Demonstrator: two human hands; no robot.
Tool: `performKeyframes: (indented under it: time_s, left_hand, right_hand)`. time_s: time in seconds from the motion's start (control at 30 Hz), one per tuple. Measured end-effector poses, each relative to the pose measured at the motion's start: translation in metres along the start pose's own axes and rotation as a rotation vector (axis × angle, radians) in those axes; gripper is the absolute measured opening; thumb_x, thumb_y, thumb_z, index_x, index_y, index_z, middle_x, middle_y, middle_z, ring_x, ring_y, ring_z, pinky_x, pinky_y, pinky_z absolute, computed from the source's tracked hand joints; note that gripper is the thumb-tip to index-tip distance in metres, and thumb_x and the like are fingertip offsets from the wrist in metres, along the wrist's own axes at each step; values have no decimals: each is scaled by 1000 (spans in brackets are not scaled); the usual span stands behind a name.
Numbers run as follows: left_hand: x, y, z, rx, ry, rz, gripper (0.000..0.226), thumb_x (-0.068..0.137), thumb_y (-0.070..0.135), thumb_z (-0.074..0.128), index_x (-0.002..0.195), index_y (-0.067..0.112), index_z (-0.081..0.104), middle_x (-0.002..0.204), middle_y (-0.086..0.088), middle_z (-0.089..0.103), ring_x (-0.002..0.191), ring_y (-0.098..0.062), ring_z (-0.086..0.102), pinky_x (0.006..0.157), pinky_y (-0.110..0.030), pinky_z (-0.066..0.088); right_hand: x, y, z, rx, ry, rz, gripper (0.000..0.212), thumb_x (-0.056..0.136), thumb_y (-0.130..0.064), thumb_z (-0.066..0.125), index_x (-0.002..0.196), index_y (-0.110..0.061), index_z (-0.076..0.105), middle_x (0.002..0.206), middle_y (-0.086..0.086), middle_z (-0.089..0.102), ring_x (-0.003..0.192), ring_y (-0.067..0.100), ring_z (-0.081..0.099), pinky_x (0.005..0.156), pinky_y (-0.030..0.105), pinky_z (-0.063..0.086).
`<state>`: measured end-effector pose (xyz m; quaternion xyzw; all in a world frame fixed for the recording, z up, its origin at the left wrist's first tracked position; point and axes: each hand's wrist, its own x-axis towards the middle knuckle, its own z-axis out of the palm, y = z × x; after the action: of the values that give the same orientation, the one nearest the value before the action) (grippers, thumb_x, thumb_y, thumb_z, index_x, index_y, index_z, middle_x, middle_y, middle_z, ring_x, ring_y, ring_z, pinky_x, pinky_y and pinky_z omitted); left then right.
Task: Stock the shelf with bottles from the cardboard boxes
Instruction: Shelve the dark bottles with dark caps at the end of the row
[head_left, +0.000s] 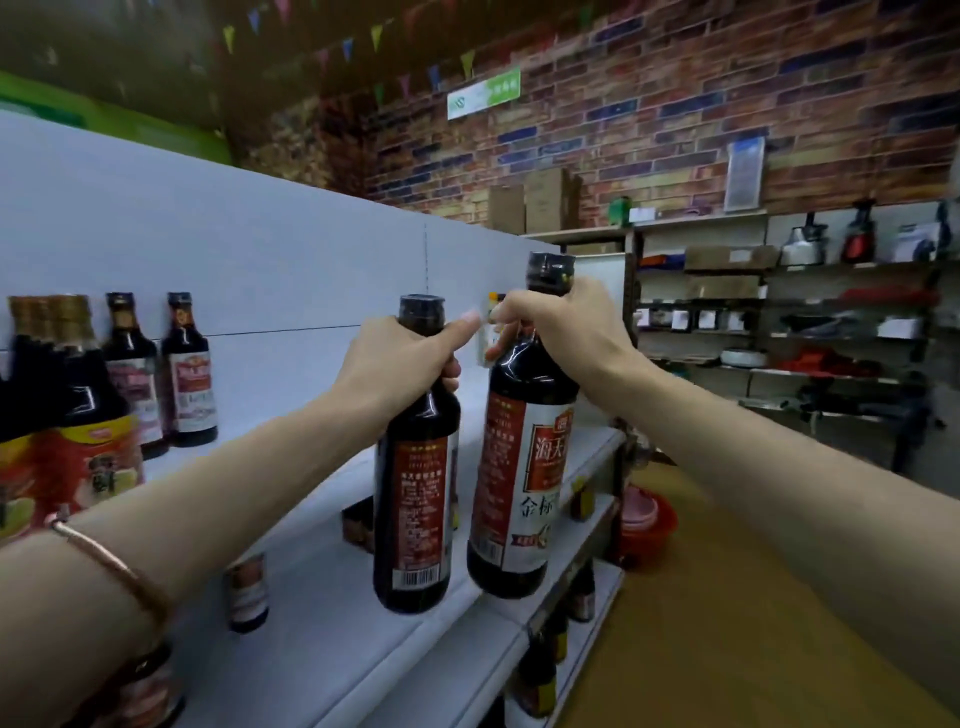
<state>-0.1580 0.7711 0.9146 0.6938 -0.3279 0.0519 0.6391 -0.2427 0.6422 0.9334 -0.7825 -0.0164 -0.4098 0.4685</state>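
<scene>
The left hand (402, 358) has its fingers curled around the neck of a dark bottle (415, 467), thumb stretched out towards the other hand. The right hand (556, 332) grips the neck of a second dark bottle (519, 467) just below its cap. The two bottles hang side by side, close together but apart, the right one tilted with its base leaning towards the left one. Both are held over the front part of the white shelf (322, 613), and the right bottle's base is above the shelf's front edge; whether either base touches the shelf cannot be told. A broad bare stretch of shelf lies between the held bottles and the standing bottles (156, 374) far to their left, against the white back panel (234, 260). A gold bangle (109, 566) circles the left wrist. To the right of the shelf's edge runs an open orange floor (753, 623).
</scene>
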Motion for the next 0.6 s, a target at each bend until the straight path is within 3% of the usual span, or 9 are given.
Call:
performKeyframes:
  time_s: [0.13, 0.27, 0.43, 0.6]
  left_hand:
    - [56, -20, -10, 28, 83, 46, 34, 83, 45, 69, 69, 15, 61, 64, 1, 66, 62, -12, 68, 60, -23, 54]
    - [107, -40, -29, 105, 163, 35, 35, 84, 45, 69, 66, 16, 60, 63, 2, 65, 63, -15, 68, 68, -28, 56]
    - [162, -62, -60, 205, 291, 12, 35, 85, 43, 68, 68, 14, 60, 59, 4, 63, 59, -12, 67, 66, -29, 55]
    - [204, -86, -88, 278, 485, -18, 32, 85, 42, 69, 73, 14, 61, 64, 1, 65, 56, -12, 66, 62, -27, 55]
  right_hand:
    - [59, 29, 32, 80, -44, -53, 26, 78, -3, 61, 52, -8, 59, 61, 14, 70, 66, 33, 72, 61, 31, 55]
    - [118, 59, 70, 140, -121, -93, 18, 75, -4, 62, 57, -3, 62, 61, 15, 69, 67, 35, 72, 66, 38, 58]
    - [187, 89, 122, 231, -264, -130, 14, 76, -5, 62, 63, 0, 62, 63, 15, 70, 64, 33, 70, 63, 32, 56]
    - [247, 117, 177, 335, -434, -164, 13, 74, -4, 62, 61, -1, 62, 64, 16, 71, 69, 37, 71, 74, 42, 58]
